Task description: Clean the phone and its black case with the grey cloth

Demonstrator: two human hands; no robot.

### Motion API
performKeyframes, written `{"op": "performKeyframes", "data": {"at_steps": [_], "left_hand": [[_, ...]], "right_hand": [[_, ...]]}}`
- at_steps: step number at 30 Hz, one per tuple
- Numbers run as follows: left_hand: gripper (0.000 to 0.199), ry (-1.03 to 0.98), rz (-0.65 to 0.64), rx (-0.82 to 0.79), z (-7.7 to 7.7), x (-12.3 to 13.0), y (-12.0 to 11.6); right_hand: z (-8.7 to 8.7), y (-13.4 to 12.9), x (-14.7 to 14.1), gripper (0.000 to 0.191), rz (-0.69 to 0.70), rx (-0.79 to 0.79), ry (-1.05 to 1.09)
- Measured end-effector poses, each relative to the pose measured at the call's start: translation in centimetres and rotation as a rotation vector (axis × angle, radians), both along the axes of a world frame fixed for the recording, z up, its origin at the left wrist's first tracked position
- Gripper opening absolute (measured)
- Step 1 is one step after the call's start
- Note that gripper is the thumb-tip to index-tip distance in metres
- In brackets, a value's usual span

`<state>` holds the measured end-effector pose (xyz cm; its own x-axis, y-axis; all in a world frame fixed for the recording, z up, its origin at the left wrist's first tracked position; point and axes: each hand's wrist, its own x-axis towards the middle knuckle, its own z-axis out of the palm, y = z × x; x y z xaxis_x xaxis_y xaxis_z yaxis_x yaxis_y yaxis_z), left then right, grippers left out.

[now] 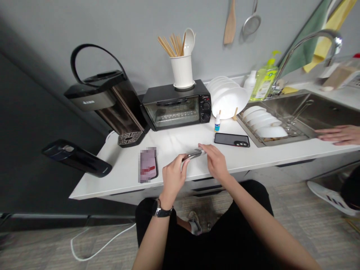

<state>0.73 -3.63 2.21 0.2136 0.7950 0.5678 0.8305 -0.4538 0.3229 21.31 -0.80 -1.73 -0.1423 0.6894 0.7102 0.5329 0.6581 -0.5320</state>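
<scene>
Between my hands, above the counter's front edge, is a thin dark slab that looks like a phone (192,155), seen nearly edge-on. My left hand (173,173) pinches its near left end between thumb and fingers. At its other end, my right hand (216,162) is closed with the fingertips against a small pale grey piece that I cannot make out. A black phone (232,140) lies camera side up beyond my right hand. Behind it stands a small white bottle (217,123) with a blue label. To the left lies another phone (148,165) with a blurred-out screen.
A toaster oven (176,107) carries a white utensil holder (182,70). Left are a black drinks machine (112,99) and a dark flask (77,159). Plates (229,95), bowls (264,122) and a sink (323,108) stand right. Another person's hand (340,134) rests by the sink.
</scene>
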Motion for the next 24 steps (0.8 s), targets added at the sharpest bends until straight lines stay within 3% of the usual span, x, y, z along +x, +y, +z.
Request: {"op": "performKeyframes", "data": {"at_steps": [5, 9, 13, 16, 19, 24], "left_hand": [[0.021, -0.022, -0.058, 0.067, 2.3, 1.1, 0.5], [0.015, -0.24, -0.112, 0.063, 2.6, 2.8, 1.5], [0.022, -0.382, -0.104, 0.031, 2.2, 3.9, 2.6], [0.023, -0.417, -0.067, -0.017, 1.6, 4.3, 3.3], [0.019, -0.372, -0.09, -0.12, 0.8, 4.5, 4.1], [0.016, -0.214, -0.087, -0.265, -0.9, 4.8, 4.8]], "right_hand": [[-1.1, 1.8, 1.5, 0.047, -0.051, -0.166, 0.248], [-1.4, 1.9, 0.5, 0.036, -0.082, -0.224, 0.388], [-1.3, 1.8, -0.2, 0.033, -0.078, -0.262, 0.445], [-0.1, 1.6, -0.3, 0.033, -0.105, -0.266, 0.538], [2.2, 1.4, -0.2, 0.031, -0.125, -0.219, 0.639], [5.5, 1.1, 0.1, 0.023, -0.108, -0.078, 0.57]]}}
